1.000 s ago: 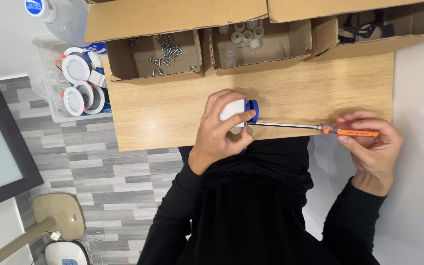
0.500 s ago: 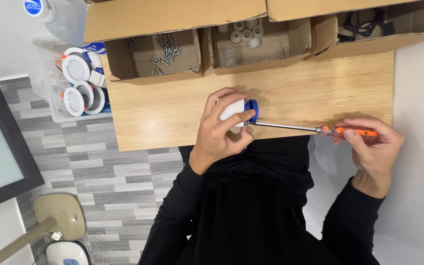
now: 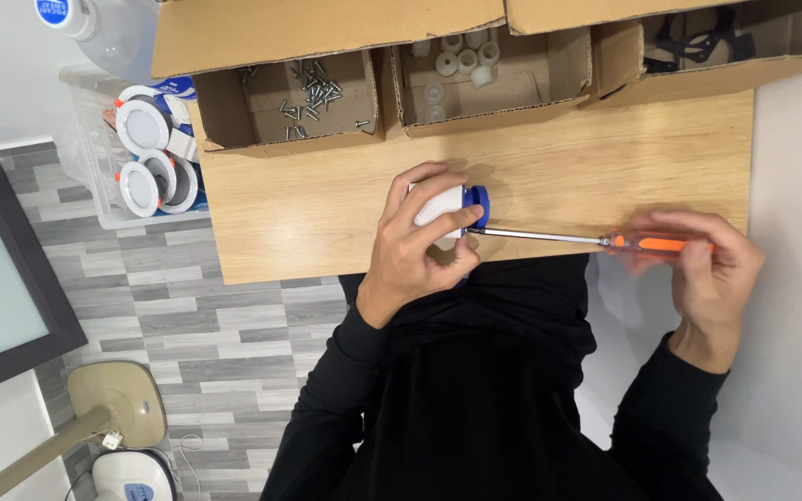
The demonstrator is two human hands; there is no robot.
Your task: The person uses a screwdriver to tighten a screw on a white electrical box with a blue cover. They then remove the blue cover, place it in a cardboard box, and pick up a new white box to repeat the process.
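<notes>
My left hand point(image 3: 417, 243) grips a small white part with a blue end point(image 3: 458, 206) at the front edge of the wooden table point(image 3: 605, 176). My right hand point(image 3: 709, 269) holds the orange handle of a long screwdriver point(image 3: 596, 240). Its thin metal shaft runs left and its tip meets the blue end of the part. The right hand's fingers are blurred around the handle.
Three open cardboard boxes line the table's far edge: one with screws point(image 3: 306, 93), one with small white cylinders point(image 3: 461, 63), one with black parts point(image 3: 698, 37). A clear bin of round white fittings point(image 3: 146, 153) sits to the left. A dark-framed panel point(image 3: 2, 278) and a lamp base point(image 3: 122, 404) are on the floor side.
The right hand's fingers have shifted around the orange handle and blur with motion. The left hand and the white part have stayed in place.
</notes>
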